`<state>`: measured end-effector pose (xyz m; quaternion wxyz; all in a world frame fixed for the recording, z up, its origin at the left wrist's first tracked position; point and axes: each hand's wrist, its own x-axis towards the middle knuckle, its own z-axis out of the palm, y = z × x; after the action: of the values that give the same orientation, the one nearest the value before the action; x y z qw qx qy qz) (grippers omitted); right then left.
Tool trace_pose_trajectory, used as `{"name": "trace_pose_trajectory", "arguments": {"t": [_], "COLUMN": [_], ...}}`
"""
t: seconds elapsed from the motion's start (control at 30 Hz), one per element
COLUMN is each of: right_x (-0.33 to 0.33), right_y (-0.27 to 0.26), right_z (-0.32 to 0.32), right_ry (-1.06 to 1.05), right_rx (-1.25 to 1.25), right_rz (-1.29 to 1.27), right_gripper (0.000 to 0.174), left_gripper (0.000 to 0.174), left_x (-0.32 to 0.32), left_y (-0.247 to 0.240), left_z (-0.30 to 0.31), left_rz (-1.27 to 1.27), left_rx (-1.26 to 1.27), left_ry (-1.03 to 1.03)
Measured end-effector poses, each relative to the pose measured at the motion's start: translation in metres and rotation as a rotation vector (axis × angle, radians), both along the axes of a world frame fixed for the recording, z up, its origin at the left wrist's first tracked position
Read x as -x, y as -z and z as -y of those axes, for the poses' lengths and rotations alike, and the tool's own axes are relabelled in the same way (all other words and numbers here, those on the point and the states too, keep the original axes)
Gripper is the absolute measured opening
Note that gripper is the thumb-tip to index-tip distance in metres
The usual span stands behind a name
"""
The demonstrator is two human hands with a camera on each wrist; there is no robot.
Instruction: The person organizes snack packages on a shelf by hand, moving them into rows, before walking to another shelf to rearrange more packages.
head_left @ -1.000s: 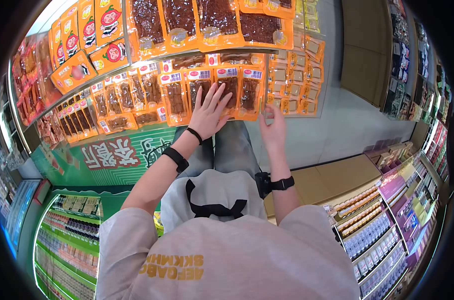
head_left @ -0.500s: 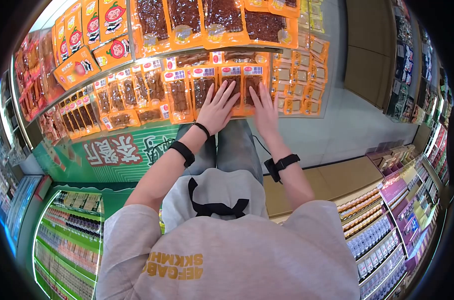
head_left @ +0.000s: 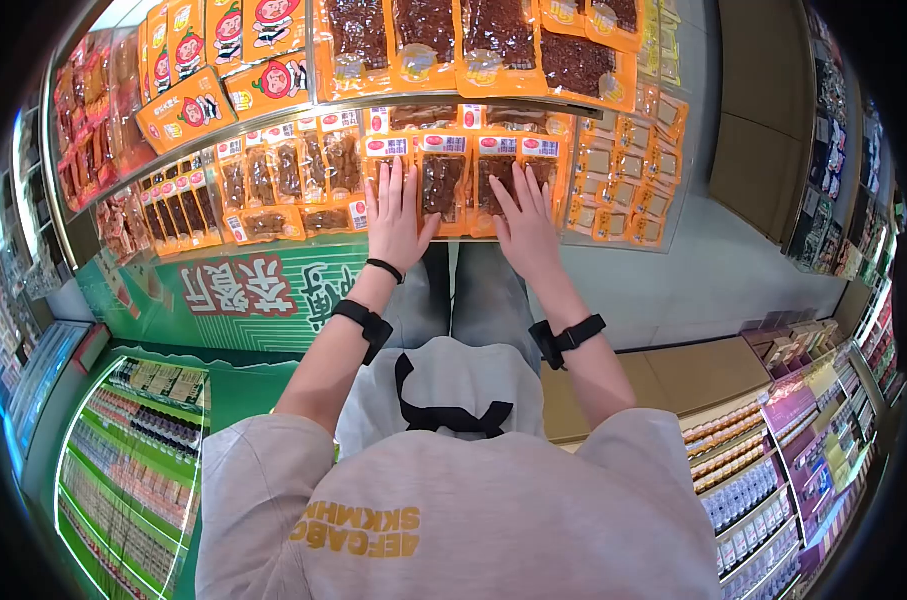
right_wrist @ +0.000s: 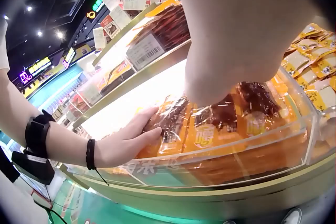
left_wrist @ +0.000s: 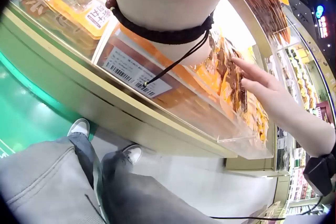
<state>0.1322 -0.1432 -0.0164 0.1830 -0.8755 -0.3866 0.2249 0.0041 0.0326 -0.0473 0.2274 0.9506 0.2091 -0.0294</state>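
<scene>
Your left hand (head_left: 396, 215) and right hand (head_left: 526, 225) lie flat, side by side but apart, with fingers straight and spread. Each presses on the row of orange jerky packets (head_left: 442, 185); neither grips anything. The packets stand overlapped on the lower shelf (right_wrist: 220, 191), behind its clear plastic lip (right_wrist: 252, 153).

They are flat rectangular pouches of glossy, slick film, with dark lumpy strips inside.

Risk, as judged: an uneven push could slide the slick pouches over one another. That would skew the row or tip one over the lip.
</scene>
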Motion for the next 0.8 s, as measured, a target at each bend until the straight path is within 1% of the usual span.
{"name": "trace_pose_trajectory", "arguments": {"t": [0.03, 0.07, 0.2, 0.3, 0.37, 0.43, 0.47, 0.5, 0.53, 0.57, 0.63, 0.73, 0.8], "right_x": [0.0, 0.0, 0.005, 0.007, 0.013, 0.017, 0.019, 0.019, 0.021, 0.023, 0.029, 0.034, 0.035], "right_y": [-0.002, -0.004, -0.004, -0.008, -0.011, -0.02, -0.022, -0.028, -0.035, -0.04, -0.046, -0.048, -0.047], "right_z": [-0.001, -0.003, 0.0, -0.003, -0.003, -0.003, 0.0, 0.0, 0.002, 0.004, 0.004, 0.005, 0.004], "right_ry": [0.027, 0.053, -0.007, -0.012, 0.027, 0.042, 0.066, 0.087, 0.072, 0.064, 0.104, 0.071, 0.056], "right_rx": [-0.036, -0.071, -0.002, -0.069, -0.105, -0.107, -0.141, -0.173, -0.121, -0.119, -0.033, -0.015, -0.016], "right_rz": [0.005, 0.011, -0.044, -0.045, -0.071, -0.074, -0.102, -0.127, -0.102, -0.082, -0.087, -0.047, -0.035], "right_gripper": [0.053, 0.052, 0.052, 0.052, 0.051, 0.05, 0.05, 0.049, 0.049, 0.049, 0.049, 0.049, 0.05], "left_gripper": [0.077, 0.079, 0.078, 0.078, 0.079, 0.081, 0.084, 0.084, 0.084, 0.084, 0.084, 0.086, 0.086], "left_x": [0.002, 0.003, 0.003, 0.001, 0.003, 0.006, 0.007, 0.008, 0.009, 0.008, 0.006, 0.007, 0.007], "left_y": [0.001, 0.002, 0.004, 0.001, -0.004, -0.008, -0.01, -0.011, -0.013, -0.013, -0.014, -0.013, -0.013], "left_z": [0.0, 0.0, 0.0, 0.001, 0.002, 0.006, 0.009, 0.009, 0.012, 0.016, 0.018, 0.024, 0.025], "left_rz": [-0.017, 0.023, 0.037, 0.026, 0.033, -0.007, -0.034, -0.014, -0.042, -0.068, -0.062, -0.13, -0.107], "left_rx": [0.005, 0.033, 0.039, 0.064, 0.047, 0.058, 0.013, 0.005, 0.021, 0.039, 0.031, -0.034, -0.02], "left_ry": [0.022, -0.01, -0.025, -0.035, -0.038, 0.081, 0.131, 0.122, 0.143, 0.166, 0.157, 0.143, 0.13]}}
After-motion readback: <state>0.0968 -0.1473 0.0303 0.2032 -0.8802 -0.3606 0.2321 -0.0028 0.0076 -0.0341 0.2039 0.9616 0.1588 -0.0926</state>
